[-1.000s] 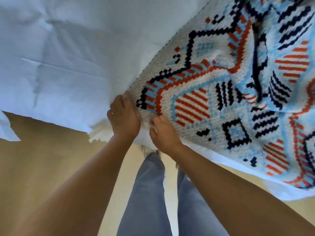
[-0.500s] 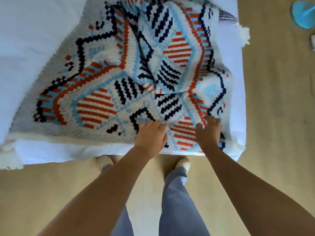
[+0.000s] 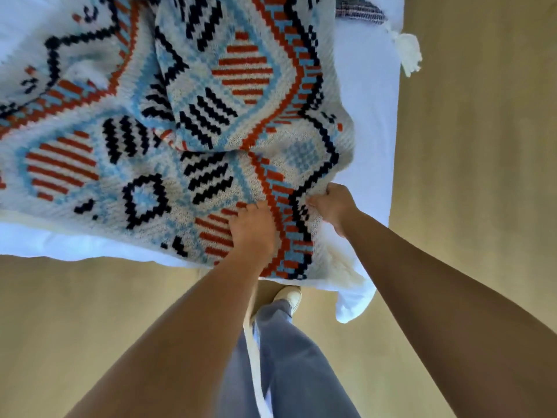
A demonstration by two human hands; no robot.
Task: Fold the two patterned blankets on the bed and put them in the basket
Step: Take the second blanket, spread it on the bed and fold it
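- A knitted patterned blanket (image 3: 187,140), cream with orange stripes, light-blue checks and dark navy zigzags, lies spread and rumpled over the near right corner of a bed covered by a white sheet (image 3: 370,122).
- One part of the blanket is folded over itself in the middle, making a raised flap whose edge runs across the far half of the cloth.
- The left hand (image 3: 251,229) lies knuckles up on the blanket near the bed's near edge, its fingers curled down into the knit over an orange-striped patch; it appears to be bunching the cloth, though the fingertips are hidden.
- The right hand (image 3: 333,205) is to the right of the left one, close but apart from it, closed in a fist around the blanket's right edge where a navy line runs.
- The blanket's near right corner, with a pale fringe (image 3: 340,263), hangs over the mattress edge between the two forearms.
- At the far right corner of the bed, a second cloth (image 3: 360,10), darker and striped, peeks out, and a white tassel (image 3: 410,54) hangs off the bed's right side.
- Below the arms, grey trousers (image 3: 289,363) and a pale shoe (image 3: 291,295) stand on tan floor (image 3: 482,176).
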